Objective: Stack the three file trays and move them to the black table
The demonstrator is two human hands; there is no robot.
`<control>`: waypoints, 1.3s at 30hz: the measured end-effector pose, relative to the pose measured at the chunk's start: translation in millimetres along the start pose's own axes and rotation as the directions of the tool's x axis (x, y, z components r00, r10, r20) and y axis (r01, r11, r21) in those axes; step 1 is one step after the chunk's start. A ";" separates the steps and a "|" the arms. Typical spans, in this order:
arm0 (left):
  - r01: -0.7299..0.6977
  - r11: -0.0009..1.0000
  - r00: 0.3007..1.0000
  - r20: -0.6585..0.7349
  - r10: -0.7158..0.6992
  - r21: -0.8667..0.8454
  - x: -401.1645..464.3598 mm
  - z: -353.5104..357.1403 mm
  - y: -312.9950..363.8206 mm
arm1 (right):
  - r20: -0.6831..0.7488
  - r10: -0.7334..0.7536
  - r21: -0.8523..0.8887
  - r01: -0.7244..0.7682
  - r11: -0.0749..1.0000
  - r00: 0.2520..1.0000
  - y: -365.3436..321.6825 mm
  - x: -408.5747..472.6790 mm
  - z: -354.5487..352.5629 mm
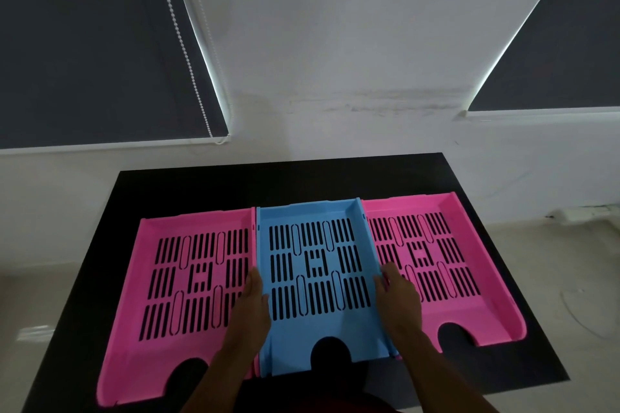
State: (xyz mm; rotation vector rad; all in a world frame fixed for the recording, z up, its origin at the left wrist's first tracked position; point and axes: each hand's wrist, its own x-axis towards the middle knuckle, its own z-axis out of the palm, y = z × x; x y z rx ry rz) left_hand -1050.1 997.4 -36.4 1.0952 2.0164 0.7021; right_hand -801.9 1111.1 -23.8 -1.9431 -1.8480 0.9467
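Three slotted file trays lie side by side on a black table (208, 184). A pink tray (157, 359) is on the left, a blue tray (288, 342) in the middle, and another pink tray (483, 265) on the right. My left hand (251, 308) grips the blue tray's left wall, fingers over the rim. My right hand (399, 298) grips its right wall. The blue tray's front edge sits slightly over the neighbouring pink trays' sides.
A white wall rises behind the table, with dark roller blinds (84, 43) at the upper left and right. A bead cord (188, 57) hangs down the left blind. Pale floor (570, 278) shows on both sides of the table.
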 end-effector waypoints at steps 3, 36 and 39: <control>-0.003 1.000 1.000 0.017 0.003 -0.003 3.6 -0.9 0.1 | -0.005 0.001 -0.019 -0.001 1.000 1.000 2.2 3.9 3.4; -0.023 0.993 0.998 -0.056 0.029 0.114 95.4 -26.2 27.2 | 0.017 0.039 0.171 -0.042 0.984 0.999 -63.7 71.9 -9.4; -0.199 0.965 0.969 -0.109 0.220 0.173 63.7 -11.8 37.7 | -0.113 0.008 0.187 0.013 0.982 0.994 -58.8 49.6 -24.3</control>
